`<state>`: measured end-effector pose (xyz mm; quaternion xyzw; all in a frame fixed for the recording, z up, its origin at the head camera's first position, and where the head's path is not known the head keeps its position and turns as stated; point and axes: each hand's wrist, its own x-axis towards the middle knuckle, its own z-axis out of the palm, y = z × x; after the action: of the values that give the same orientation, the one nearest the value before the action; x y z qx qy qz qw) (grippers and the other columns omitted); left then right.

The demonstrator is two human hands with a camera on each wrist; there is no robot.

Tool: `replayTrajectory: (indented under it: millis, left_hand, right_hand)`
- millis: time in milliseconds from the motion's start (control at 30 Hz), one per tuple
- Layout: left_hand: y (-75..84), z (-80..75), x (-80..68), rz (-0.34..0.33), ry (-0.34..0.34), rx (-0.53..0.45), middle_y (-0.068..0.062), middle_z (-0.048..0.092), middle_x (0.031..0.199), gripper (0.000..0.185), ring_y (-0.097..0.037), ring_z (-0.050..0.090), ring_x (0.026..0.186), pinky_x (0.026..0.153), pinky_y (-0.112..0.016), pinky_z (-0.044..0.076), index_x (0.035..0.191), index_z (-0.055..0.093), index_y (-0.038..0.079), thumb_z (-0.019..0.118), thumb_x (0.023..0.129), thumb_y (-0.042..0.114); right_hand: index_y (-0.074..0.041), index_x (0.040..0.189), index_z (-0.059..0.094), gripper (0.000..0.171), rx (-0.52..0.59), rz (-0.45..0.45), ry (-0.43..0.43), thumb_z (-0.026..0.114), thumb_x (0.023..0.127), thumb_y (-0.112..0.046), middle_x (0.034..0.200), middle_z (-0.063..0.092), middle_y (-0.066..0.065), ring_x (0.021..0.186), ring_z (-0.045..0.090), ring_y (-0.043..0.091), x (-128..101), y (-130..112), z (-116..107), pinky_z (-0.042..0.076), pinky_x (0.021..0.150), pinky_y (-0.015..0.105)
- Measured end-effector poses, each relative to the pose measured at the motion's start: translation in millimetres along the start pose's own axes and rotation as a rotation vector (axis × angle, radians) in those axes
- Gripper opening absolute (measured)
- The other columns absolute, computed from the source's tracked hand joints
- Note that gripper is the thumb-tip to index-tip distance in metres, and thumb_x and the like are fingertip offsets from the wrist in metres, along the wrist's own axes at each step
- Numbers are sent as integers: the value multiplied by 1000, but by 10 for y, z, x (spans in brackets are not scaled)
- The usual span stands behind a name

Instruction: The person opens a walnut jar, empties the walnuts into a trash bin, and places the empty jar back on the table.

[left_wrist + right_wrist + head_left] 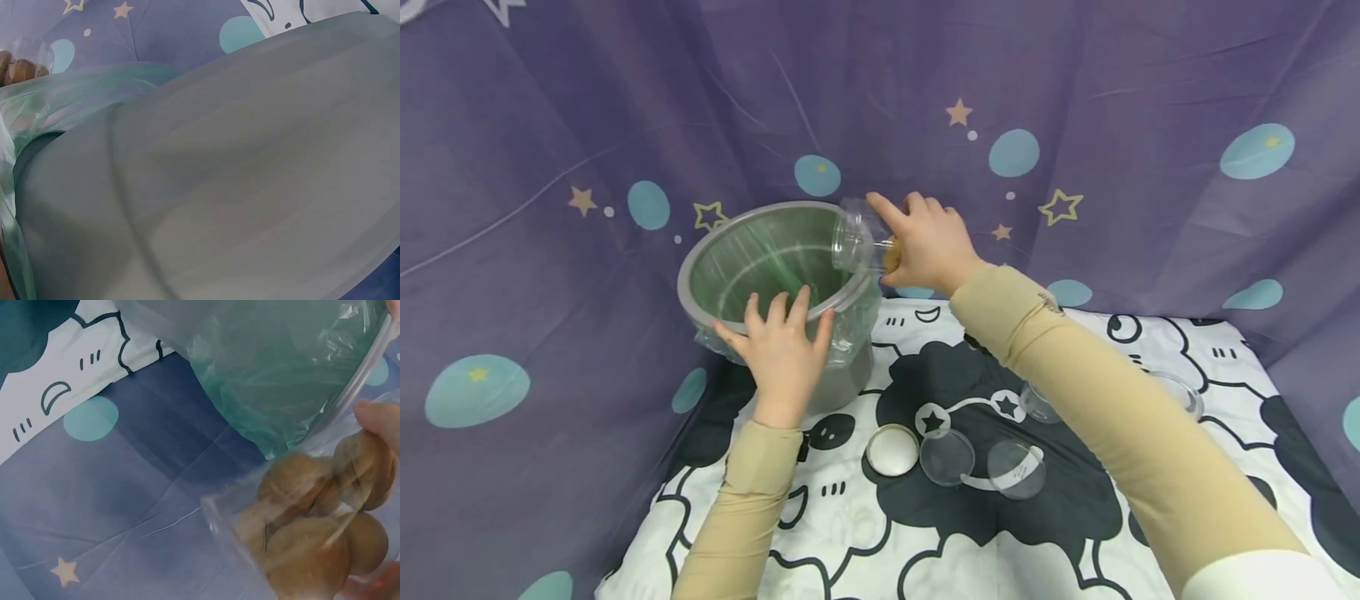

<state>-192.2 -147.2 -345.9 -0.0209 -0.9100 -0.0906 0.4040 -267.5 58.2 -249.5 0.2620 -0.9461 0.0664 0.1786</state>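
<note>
A grey round bin (752, 275) lined with a green plastic bag (775, 258) stands at the back left of the table. My left hand (781, 350) lies flat against its near side, fingers spread up to the rim. My right hand (925, 242) grips a clear plastic jar (856, 237), tilted on its side with its mouth over the bin's right rim. In the right wrist view the jar (300, 531) holds several round brown nuts (306, 556) beside the bag (281, 362). The left wrist view is filled by the bin's grey wall (250, 175).
A white lid (892, 450) and two clear round lids (947, 457) (1017, 469) lie on the black-and-white cartoon cloth (925, 550). Clear containers sit behind my right forearm (1039, 404) and at the right (1180, 392). A purple star-patterned curtain (1075, 100) closes the back and sides.
</note>
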Motion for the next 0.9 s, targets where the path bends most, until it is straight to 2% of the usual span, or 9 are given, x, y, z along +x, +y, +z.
replayTrajectory:
  millis: [200,367,633,900]
  left_hand:
    - [13,7,3,5,20,5,-17,64,115,44,-47,45,121,97,-80,7,121,65,15,57,91,46]
    - [20,22,0,7,15,2,-16,64,115,45,-47,44,122,97,-80,6,121,65,16,55,92,48]
    - [32,29,-14,18,19,1,-17,64,115,46,-47,44,122,98,-79,5,122,64,15,55,92,48]
    - [24,25,-12,27,33,1,-17,65,114,46,-47,44,122,98,-80,6,122,65,15,56,92,47]
  right_hand:
    - [-28,150,22,97,-52,37,-48,77,71,-41,124,47,20,113,49,38,33,-63,-8,40,95,57]
    - [-30,150,22,86,-103,38,-63,70,79,-31,128,45,22,118,45,41,55,-111,-30,32,101,62]
    - [-33,150,22,94,-193,-5,-85,77,75,-35,132,42,22,121,43,42,83,-155,-58,28,103,65]
    - [-33,150,23,95,-177,-8,-75,79,73,-33,133,42,22,121,43,42,66,-162,-67,28,103,65]
